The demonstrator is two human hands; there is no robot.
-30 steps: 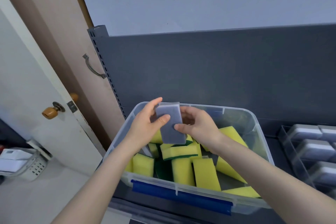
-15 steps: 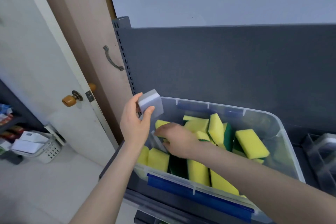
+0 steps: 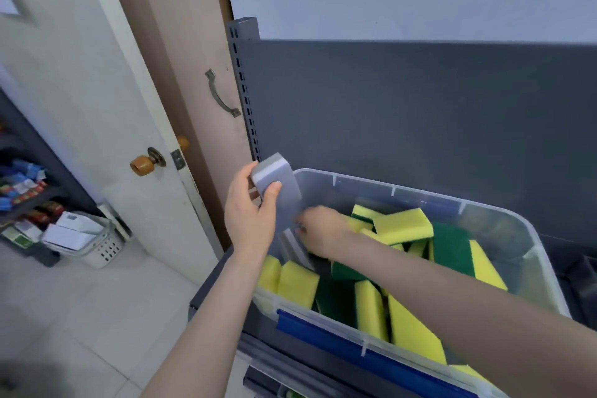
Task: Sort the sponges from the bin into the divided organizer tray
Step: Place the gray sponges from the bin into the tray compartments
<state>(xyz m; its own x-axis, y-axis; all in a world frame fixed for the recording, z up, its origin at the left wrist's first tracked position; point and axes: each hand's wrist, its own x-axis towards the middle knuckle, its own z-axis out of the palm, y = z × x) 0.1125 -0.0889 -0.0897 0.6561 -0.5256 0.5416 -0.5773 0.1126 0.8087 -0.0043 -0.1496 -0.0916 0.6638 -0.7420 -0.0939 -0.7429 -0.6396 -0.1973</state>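
A clear plastic bin [image 3: 416,195] with a blue latch sits on the dark shelf and holds several yellow-and-green sponges [image 3: 403,225]. My left hand [image 3: 250,213] grips a grey sponge [image 3: 277,179] upright above the bin's left corner. My right hand [image 3: 319,229] reaches down into the bin's left side, and its fingers pinch a second grey sponge [image 3: 295,247] that leans among the yellow ones. A dark corner of the organizer tray [image 3: 581,281] shows at the right edge; its compartments are out of view.
A dark grey back panel [image 3: 420,107] rises behind the bin. A white door with a brown knob [image 3: 142,165] stands open at left. On the floor at left stands a white basket [image 3: 93,242] beside a low shelf of packets.
The view has swung left, so the tray has nearly left the frame. My left hand keeps the grey sponge raised. My right hand has dug deeper at the bin's left and taken hold of another grey sponge.
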